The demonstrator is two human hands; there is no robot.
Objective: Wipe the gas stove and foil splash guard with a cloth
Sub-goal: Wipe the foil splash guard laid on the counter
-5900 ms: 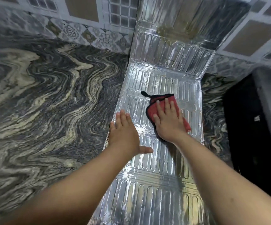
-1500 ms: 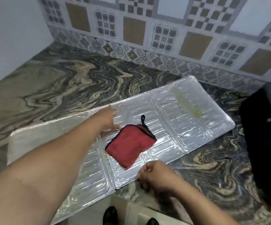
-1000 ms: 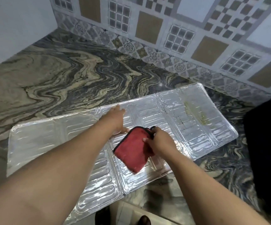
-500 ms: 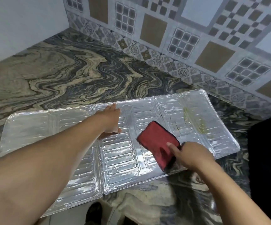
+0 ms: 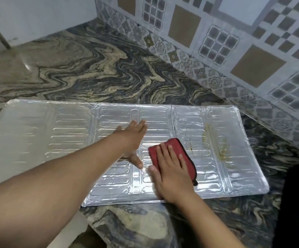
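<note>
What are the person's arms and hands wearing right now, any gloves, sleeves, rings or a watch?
Nothing that shows. Both forearms are bare right up to the picture's edge, with no sleeve in view. The left hand and the right hand are ungloved, with no ring, watch or bracelet visible at fingers or wrists. Fingernails look short and unpainted. Anything worn higher up the arms lies outside the view.
</note>
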